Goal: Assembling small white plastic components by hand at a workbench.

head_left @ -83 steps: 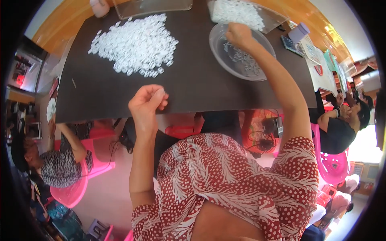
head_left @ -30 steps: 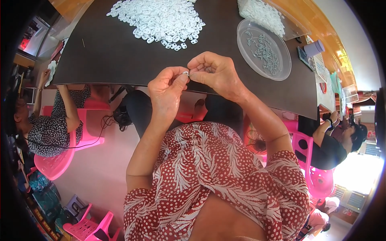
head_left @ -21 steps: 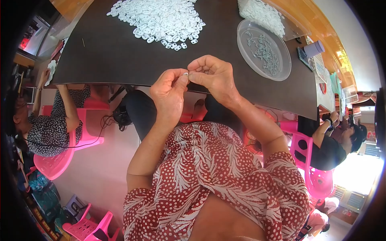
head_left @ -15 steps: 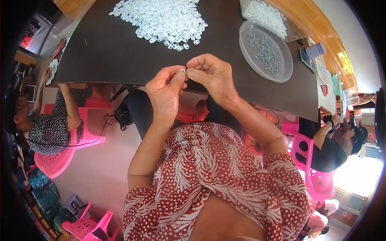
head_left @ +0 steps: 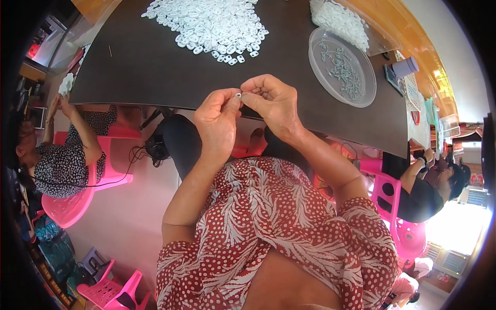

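My left hand (head_left: 217, 124) pinches a small white plastic piece (head_left: 238, 95) with a hole, between thumb and forefinger above the table's near edge. Against it, my right hand (head_left: 275, 107) has its thumb and fingertips pressed together; whatever lies between them is hidden or too small to make out. Beyond my hands spreads a heap of white oval pieces with holes (head_left: 217, 28). To the right of it, a round clear plastic tray (head_left: 368, 77) holds many small metal parts (head_left: 343, 72).
Behind the tray stands a clear box of small white pieces (head_left: 338, 23). A phone (head_left: 393, 80) and a lilac cup (head_left: 405, 66) are at the dark table's (head_left: 155, 77) right end. People sit on pink chairs to the left (head_left: 70, 206) and right (head_left: 387, 194).
My left hand has shifted slightly right, and its wrist has turned a little. The white piece sits slightly lower, still between my fingertips. The person on the left has brought their hands closer together.
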Demonstrator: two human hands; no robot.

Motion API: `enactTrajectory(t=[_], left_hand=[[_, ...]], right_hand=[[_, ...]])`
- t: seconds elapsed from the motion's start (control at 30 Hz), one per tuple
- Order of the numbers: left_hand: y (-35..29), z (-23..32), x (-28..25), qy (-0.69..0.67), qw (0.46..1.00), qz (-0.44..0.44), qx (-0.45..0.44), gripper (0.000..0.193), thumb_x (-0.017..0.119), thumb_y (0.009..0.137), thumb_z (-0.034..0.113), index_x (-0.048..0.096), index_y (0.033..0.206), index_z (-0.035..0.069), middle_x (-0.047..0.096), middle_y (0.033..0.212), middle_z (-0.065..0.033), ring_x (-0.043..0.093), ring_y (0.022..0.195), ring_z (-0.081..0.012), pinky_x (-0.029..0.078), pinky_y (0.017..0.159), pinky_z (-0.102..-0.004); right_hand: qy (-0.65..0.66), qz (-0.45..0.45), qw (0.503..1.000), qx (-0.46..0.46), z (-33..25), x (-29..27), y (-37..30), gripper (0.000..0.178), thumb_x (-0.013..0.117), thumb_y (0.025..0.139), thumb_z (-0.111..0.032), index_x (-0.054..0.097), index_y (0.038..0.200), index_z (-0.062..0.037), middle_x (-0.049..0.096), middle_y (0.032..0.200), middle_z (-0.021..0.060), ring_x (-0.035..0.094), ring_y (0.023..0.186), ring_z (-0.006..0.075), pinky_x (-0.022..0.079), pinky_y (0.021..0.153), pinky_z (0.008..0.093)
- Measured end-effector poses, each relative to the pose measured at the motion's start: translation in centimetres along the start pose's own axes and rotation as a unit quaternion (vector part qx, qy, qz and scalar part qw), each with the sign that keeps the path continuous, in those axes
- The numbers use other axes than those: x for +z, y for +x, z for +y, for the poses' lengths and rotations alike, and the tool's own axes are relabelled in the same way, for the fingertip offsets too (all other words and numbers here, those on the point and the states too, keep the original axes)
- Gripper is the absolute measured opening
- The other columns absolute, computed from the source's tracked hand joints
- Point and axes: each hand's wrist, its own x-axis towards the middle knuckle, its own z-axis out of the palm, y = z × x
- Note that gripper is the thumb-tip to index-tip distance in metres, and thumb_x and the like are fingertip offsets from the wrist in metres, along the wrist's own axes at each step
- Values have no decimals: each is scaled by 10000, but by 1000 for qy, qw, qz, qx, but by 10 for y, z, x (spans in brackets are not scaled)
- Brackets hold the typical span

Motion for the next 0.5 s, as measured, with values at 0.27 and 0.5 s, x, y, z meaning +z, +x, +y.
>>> enactTrajectory(t=[0.27, 0.5], left_hand=[[2, 3, -1, -74, 997, 6, -36, 104, 585, 858, 13, 637, 926, -45, 625, 762, -42, 528, 595, -63, 416, 509, -182], [1, -2, -1, -70, 997, 21, 0, 104, 596, 853, 5, 639, 934, -44, 628, 765, -43, 527, 592, -61, 420, 513, -179]], right_hand=[[12, 2, 1000, -21, 6, 2, 1, 96, 617, 805, -9, 596, 891, 27, 596, 790, 46, 560, 712, 75, 471, 632, 229], [-95, 0, 994, -59, 6, 2, 1, 51, 610, 794, -34, 593, 819, 7, 557, 752, 78, 538, 663, 149, 447, 601, 285]])
